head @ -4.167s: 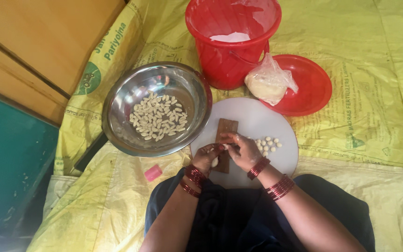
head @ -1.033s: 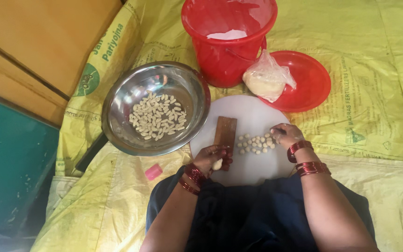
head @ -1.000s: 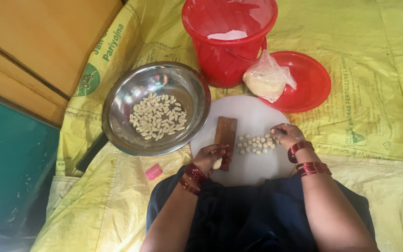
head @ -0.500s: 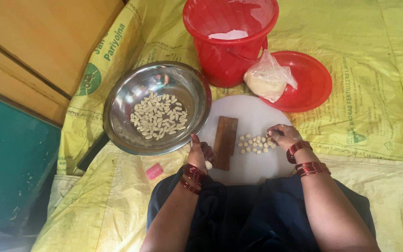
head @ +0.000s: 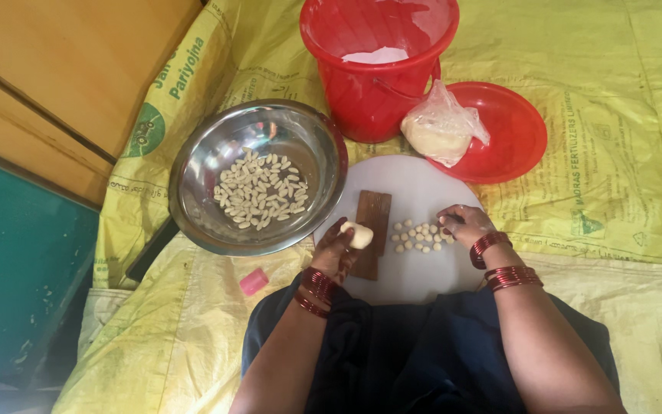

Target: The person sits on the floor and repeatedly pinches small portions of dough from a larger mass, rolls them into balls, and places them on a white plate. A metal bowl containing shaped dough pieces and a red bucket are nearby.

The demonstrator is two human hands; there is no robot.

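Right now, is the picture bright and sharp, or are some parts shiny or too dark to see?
In the head view, daylight falls evenly; the steel bowl gleams along its rim, the red bucket has a bright washed-out patch inside, the small dough pieces on the white board look sharp, and the dark cloth on the lap shows little detail.

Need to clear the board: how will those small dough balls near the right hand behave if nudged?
The dough balls look rounded and loose, so they would likely roll and scatter on the smooth white board. They seem soft, probably denting or sticking together under the right hand.
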